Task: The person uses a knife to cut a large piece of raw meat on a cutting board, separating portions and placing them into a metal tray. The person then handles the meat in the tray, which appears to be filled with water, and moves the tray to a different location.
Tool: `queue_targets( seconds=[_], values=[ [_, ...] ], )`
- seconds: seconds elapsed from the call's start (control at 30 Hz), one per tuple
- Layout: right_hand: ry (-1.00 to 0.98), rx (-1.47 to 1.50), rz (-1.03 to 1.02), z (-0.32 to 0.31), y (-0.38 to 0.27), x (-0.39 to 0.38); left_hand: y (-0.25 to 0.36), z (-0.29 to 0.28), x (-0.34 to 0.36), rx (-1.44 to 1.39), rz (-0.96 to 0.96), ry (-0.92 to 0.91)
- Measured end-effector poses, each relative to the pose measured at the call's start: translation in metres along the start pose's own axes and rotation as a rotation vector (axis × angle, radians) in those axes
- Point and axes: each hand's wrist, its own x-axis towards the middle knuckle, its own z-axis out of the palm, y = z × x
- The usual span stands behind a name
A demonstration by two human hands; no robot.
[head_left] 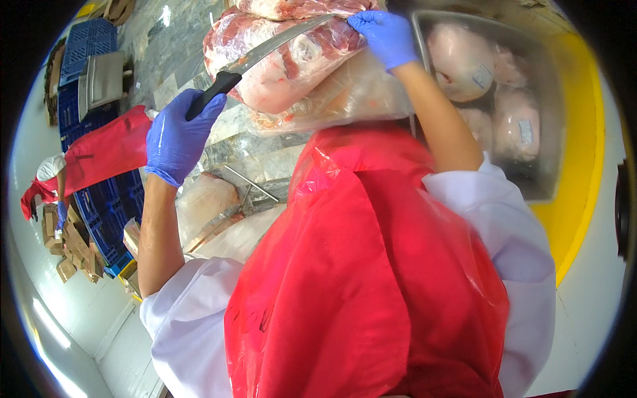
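My left hand [178, 138], in a blue glove, is closed round the black handle of a long knife [282, 41]. The blade slants up to the right across a large piece of raw meat [279, 83] with pale fat and red flesh. Close to the knife's tip, my right hand [386, 38], also blue-gloved, has its fingers bent against the meat's right edge. They seem to grip it there, though the fingertips are partly hidden. Under the meat lies a clear plastic bag [371, 93]. More raw meat [292, 8] sits just beyond it.
To the right stands a metal tub [556, 159] with several plastic-wrapped pale meat pieces, beside a yellow surface [582, 199]. Large pale pieces [206, 202] lie lower left. Further left are blue pallets [113, 189], cardboard [76, 245] and another person in a red apron [109, 149].
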Motion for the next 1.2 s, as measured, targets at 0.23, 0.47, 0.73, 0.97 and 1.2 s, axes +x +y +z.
queue_targets(
  seconds=[0.23,0.47,0.73,0.97,1.2],
  values=[
    [0.138,0.287,-0.002,0.003,-0.052,-0.010,-0.001,0.001,0.002,0.030,0.030,0.023],
    [0.295,0.185,-0.030,-0.069,-0.008,0.019,0.026,-0.025,-0.019,0.006,0.168,0.042],
    [-0.025,-0.433,-0.218,-0.036,-0.044,0.121,0.078,-0.055,-0.012,0.333,0.305,0.007],
    [-0.435,-0.960,-0.578,0.029,0.014,0.220,0.113,-0.062,-0.008,0.555,0.530,0.132],
    [-0.582,-1.128,-0.802,0.062,-0.005,0.231,0.134,-0.065,-0.010,0.658,0.374,0.062]
  ],
)
